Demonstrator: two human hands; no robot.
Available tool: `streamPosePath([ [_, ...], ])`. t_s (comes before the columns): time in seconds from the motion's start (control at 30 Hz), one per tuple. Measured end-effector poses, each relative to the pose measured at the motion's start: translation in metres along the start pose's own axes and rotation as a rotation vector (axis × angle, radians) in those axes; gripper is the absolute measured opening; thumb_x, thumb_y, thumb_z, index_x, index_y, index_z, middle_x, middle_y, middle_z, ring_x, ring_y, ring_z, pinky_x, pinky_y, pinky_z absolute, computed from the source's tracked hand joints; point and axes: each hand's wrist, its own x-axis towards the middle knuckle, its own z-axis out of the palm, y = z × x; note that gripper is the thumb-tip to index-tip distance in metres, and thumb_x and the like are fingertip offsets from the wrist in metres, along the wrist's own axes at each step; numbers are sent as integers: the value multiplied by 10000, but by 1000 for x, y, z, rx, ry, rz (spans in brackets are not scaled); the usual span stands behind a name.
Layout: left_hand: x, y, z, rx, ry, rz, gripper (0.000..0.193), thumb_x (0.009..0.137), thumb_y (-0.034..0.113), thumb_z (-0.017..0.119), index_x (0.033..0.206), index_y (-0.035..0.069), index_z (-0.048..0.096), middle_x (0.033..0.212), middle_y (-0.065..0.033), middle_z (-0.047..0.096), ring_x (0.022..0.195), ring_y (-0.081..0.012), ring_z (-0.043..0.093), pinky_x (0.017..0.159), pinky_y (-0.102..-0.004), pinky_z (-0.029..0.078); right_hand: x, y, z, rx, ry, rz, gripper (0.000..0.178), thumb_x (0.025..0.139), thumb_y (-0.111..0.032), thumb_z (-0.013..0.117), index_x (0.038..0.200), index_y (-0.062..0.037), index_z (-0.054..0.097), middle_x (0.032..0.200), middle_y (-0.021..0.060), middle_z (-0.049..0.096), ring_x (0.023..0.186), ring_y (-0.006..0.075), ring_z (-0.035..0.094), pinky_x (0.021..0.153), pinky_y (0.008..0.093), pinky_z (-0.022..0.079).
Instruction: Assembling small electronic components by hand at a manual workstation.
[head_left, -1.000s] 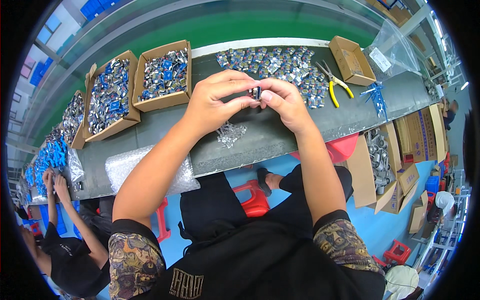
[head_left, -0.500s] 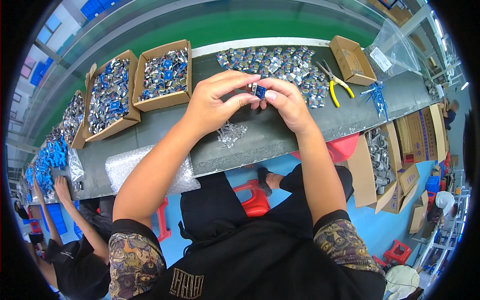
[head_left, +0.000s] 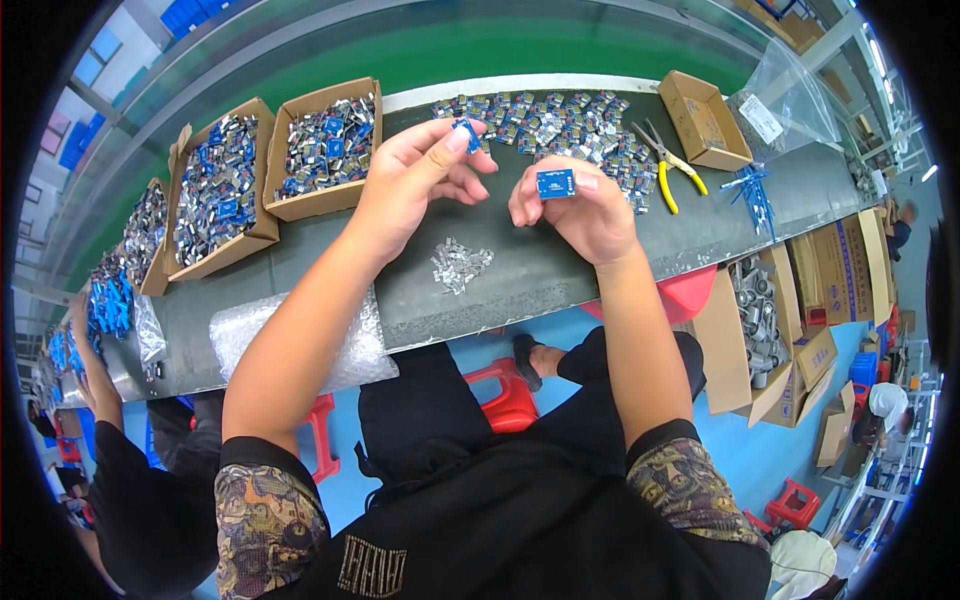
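Note:
Between the thumb and fingers of my left hand [head_left: 412, 180] is a small blue circuit board [head_left: 468, 136], held tilted. My right hand [head_left: 592, 222] pinches another blue circuit board [head_left: 556, 184], its flat face turned up toward me. The hands are apart, raised above the dark worktop. Below them lies a small pile of silver metal pieces [head_left: 462, 265]. Just beyond, many similar small boards [head_left: 550, 120] are spread over the bench, partly hidden behind my right hand.
Two cardboard boxes of boards [head_left: 322, 150] [head_left: 215, 190] stand at left. Bubble wrap [head_left: 290, 335] lies at the near edge. Yellow-handled pliers [head_left: 672, 170], a cardboard tray [head_left: 705, 120] and blue strips [head_left: 752, 198] are at right. A co-worker [head_left: 150, 500] sits at far left.
My hands have moved apart from a shared hold on a board. Each now holds a separate board, the left one raised slightly. The co-worker at the left has leaned and shifted their arms.

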Motion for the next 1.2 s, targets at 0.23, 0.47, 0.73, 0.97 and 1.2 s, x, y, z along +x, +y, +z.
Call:
streamPosePath([
  [0.23, 2, 1, -6, -250, -133, -142, 463, 1032, 381, 438, 1275, -1, 531, 970, -108, 669, 759, -197, 670, 728, -327, 543, 1, 0, 0, 19, -61, -30, 503, 860, -449, 516, 1037, 17, 587, 763, 94, 557, 810, 274, 584, 715, 341, 435],
  [0.47, 3, 2, -5, -239, -111, -154, 466, 1037, 392, 413, 1250, 1, 551, 945, -108, 671, 745, -201, 664, 722, -325, 538, 0, 0, 0, 35, -102, -32, 489, 861, -444, 501, 978, 18, 609, 716, 87, 537, 775, 279, 573, 701, 344, 431],
  [0.73, 4, 0, -7, -236, -118, -154, 451, 1021, 382, 459, 1233, -1, 567, 964, -125, 677, 741, -178, 673, 727, -308, 551, -2, 0, 0, 20, -247, -4, 482, 870, -438, 485, 923, 25, 609, 639, 77, 505, 731, 266, 565, 660, 353, 421],
  [0.97, 2, 1, -2, -174, -90, -127, 363, 980, 299, 572, 1224, 30, 586, 953, -109, 678, 733, -162, 668, 709, -286, 552, 0, 0, 2, -8, -98, 44, 458, 923, -409, 465, 906, 23, 615, 651, 79, 524, 729, 259, 582, 678, 335, 440],
  [1.2, 0, -18, 10, 344, 13, 285, 305, 814, 44, 759, 1108, 31, 677, 994, -82, 678, 843, -134, 664, 722, -249, 526, 5, 8, -3, -111, 193, 189, 444, 1015, -380, 436, 862, -11, 629, 673, 70, 561, 713, 226, 602, 719, 340, 476],
])
